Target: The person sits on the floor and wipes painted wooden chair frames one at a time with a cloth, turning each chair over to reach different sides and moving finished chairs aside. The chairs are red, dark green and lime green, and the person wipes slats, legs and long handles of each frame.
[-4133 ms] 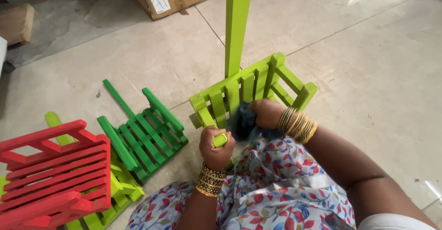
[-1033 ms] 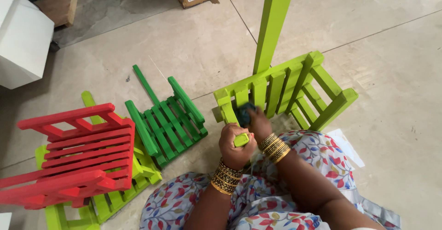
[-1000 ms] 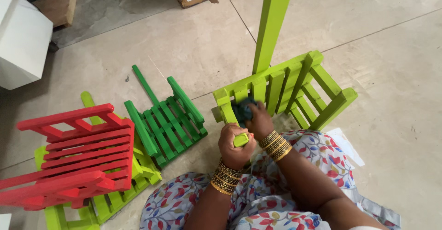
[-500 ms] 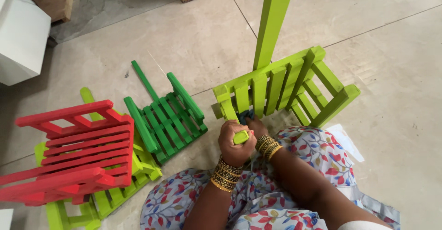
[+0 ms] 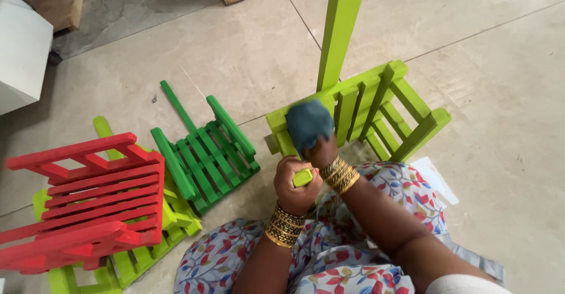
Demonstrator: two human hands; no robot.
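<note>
From the left, I note the red slatted chair [image 5: 82, 203] lying on the floor [image 5: 235, 52] on top of a lime slatted piece [image 5: 126, 258], and just beside it the dark green slatted chair [image 5: 203, 153] on its side; none of these has shifted over the last second. Centre frame, my left hand [image 5: 294, 182] keeps a closed grip around one lime-green leg end [image 5: 302, 177] of the lime-green chair [image 5: 365, 108], which lies tipped on the floor against my lap. The change is at my right hand [image 5: 321, 151]: its grip is closed on a dark blue-grey cloth pad [image 5: 308, 123], which half a second ago sat low near the left hand and now sits higher, pressed on the frame's near rail. I judge this a wiping or rubbing stroke advancing along that rail, with the rest of the frame not yet covered.
</note>
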